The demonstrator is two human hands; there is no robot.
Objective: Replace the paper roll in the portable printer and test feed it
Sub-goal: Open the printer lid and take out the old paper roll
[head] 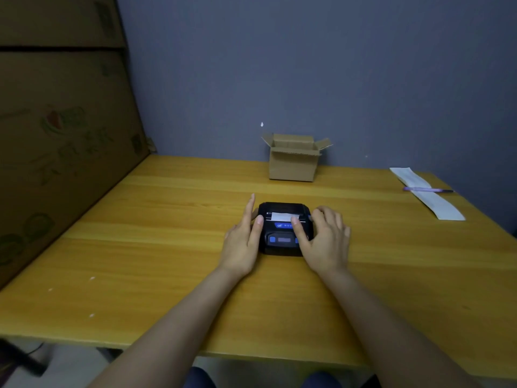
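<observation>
A small black portable printer (283, 208) with blue buttons lies flat on the wooden table (167, 247), its lid down. A short strip of white paper (280, 216) sticks out of its slot. My left hand (242, 239) rests against the printer's left side, fingers straight, thumb on its top edge. My right hand (324, 239) covers the printer's right side, with the thumb pressing on the top near the paper's right end. Part of the printer's right half is hidden under this hand.
An open small cardboard box (293, 159) stands behind the printer by the grey wall. A long white paper strip (428, 194) with a purple pen (426, 189) across it lies at the far right. Large cardboard boxes (61, 135) wall off the left side.
</observation>
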